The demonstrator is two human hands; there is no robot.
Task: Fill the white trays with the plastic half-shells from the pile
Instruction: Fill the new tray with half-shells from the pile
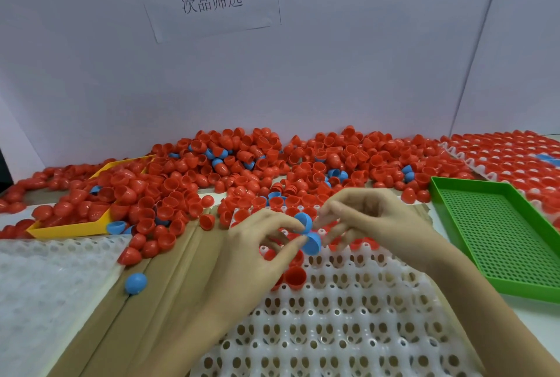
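Note:
A wide pile of red and blue half-shells runs along the back of the table. In front of me lies a white tray with a few red shells seated in its far rows. Both hands meet above that tray. My left hand pinches a blue half-shell at its fingertips. My right hand holds a second blue half-shell just above it. The two blue shells touch each other.
A green perforated tray sits at the right. Behind it lies a filled white tray. A yellow tray heaped with red shells is at the left, above another white tray. A loose blue shell rests on the cardboard.

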